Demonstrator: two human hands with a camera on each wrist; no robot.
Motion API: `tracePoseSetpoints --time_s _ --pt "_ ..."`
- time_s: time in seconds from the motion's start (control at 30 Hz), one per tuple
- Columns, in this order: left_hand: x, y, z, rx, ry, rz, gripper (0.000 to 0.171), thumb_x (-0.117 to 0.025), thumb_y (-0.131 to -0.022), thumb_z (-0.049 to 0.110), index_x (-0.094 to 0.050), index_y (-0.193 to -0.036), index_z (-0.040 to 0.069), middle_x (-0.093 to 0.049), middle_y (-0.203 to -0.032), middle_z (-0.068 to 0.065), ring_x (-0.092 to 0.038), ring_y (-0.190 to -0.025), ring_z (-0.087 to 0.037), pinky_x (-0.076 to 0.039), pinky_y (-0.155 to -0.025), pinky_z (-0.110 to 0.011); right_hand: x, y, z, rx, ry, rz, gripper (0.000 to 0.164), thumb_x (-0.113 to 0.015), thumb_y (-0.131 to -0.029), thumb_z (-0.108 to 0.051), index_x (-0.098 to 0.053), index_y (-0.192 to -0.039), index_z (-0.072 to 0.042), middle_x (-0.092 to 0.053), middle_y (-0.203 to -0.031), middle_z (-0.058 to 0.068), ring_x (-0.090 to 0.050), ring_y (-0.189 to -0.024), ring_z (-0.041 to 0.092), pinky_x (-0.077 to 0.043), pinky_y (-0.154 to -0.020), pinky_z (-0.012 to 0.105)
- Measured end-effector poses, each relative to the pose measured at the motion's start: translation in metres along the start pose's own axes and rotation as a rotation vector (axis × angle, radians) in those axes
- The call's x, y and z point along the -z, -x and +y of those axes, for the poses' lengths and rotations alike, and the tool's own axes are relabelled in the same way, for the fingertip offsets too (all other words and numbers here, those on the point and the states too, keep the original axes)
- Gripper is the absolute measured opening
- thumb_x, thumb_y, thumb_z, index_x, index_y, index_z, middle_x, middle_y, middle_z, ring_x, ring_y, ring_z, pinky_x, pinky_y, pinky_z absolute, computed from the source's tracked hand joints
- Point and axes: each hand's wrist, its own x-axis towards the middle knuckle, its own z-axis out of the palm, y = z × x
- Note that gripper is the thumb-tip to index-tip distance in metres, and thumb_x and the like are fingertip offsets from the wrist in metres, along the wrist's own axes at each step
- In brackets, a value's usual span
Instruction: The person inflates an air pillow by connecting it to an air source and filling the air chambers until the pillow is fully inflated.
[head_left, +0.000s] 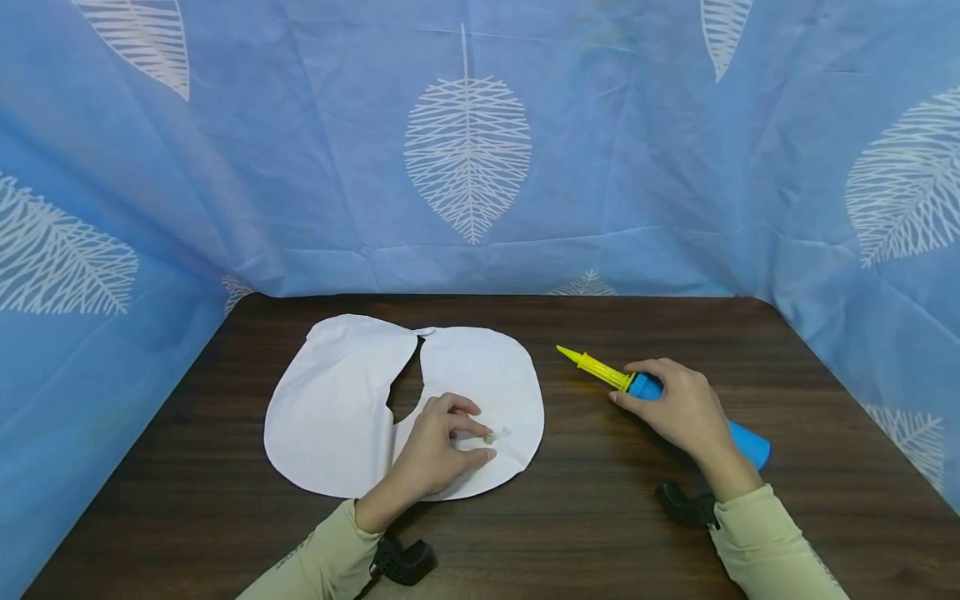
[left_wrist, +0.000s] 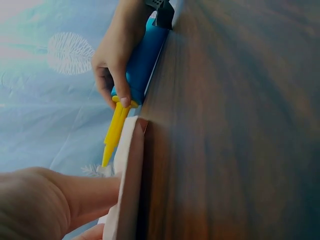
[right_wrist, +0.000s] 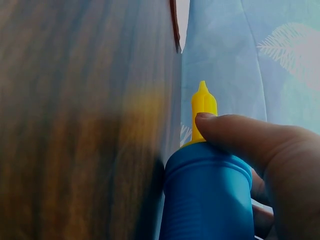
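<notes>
A flat white inflatable neck pillow (head_left: 330, 417) lies on the table, its opening facing the middle. My left hand (head_left: 435, 454) rests over its right lobe, thumb and fingers spread apart around a small clear valve (head_left: 489, 437). The fingertips are right at the valve; in the left wrist view the thumb (left_wrist: 95, 195) reaches over the pillow's edge. To the right, my right hand (head_left: 678, 408) grips a blue hand pump (head_left: 748, 444) near its collar. The pump's yellow nozzle (head_left: 596, 367) points up and left, apart from the pillow. Its thumb lies at the nozzle's base in the right wrist view.
Everything lies on a dark wooden table (head_left: 600, 533). A blue curtain (head_left: 322, 183) with white leaf prints hangs behind it and along both sides. Each wrist carries a black strapped mount, such as the right one (head_left: 686, 506).
</notes>
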Motion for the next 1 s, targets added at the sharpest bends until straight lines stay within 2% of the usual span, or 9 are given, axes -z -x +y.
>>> tracePoseSetpoints --time_s 0.23,0.47,0.87,1.0 --pt "-0.003 -0.001 0.001 0.036 -0.001 0.042 0.015 -0.093 -0.078 0.005 -0.081 -0.087 0.007 -0.074 -0.113 -0.006 -0.058 -0.098 -0.02 -0.046 -0.078 -0.024 -0.001 0.001 -0.001 0.0 -0.014 0.006 0.056 -0.085 -0.092 -0.045 -0.074 -0.134 -0.009 -0.069 -0.135 0.024 -0.066 -0.113 0.046 -0.055 -0.091 0.06" --pt "-0.002 -0.001 0.002 0.082 0.017 0.056 0.019 -0.093 -0.076 0.004 -0.075 -0.083 0.006 -0.072 -0.109 -0.007 -0.056 -0.095 -0.018 -0.046 -0.078 -0.024 -0.002 0.002 -0.002 0.043 -0.034 0.007 0.05 -0.086 -0.091 -0.04 -0.076 -0.131 -0.011 -0.072 -0.13 0.02 -0.066 -0.11 0.043 -0.055 -0.091 0.059" --pt "-0.002 -0.003 -0.002 0.098 0.01 0.106 0.025 -0.092 -0.077 0.003 -0.069 -0.082 0.008 -0.068 -0.099 -0.005 -0.052 -0.089 -0.015 -0.044 -0.076 -0.024 -0.005 0.003 -0.009 0.144 -0.073 -0.024 0.041 -0.09 -0.088 -0.03 -0.079 -0.122 -0.012 -0.074 -0.124 0.015 -0.066 -0.1 0.032 -0.055 -0.086 0.051" --pt "-0.004 -0.008 -0.003 0.094 -0.004 0.129 0.026 -0.092 -0.078 0.003 -0.067 -0.083 0.008 -0.066 -0.094 -0.006 -0.049 -0.086 -0.015 -0.042 -0.076 -0.026 -0.006 0.003 -0.011 0.172 -0.076 -0.027 0.039 -0.091 -0.087 -0.029 -0.079 -0.12 -0.012 -0.075 -0.121 0.013 -0.065 -0.097 0.029 -0.055 -0.084 0.048"
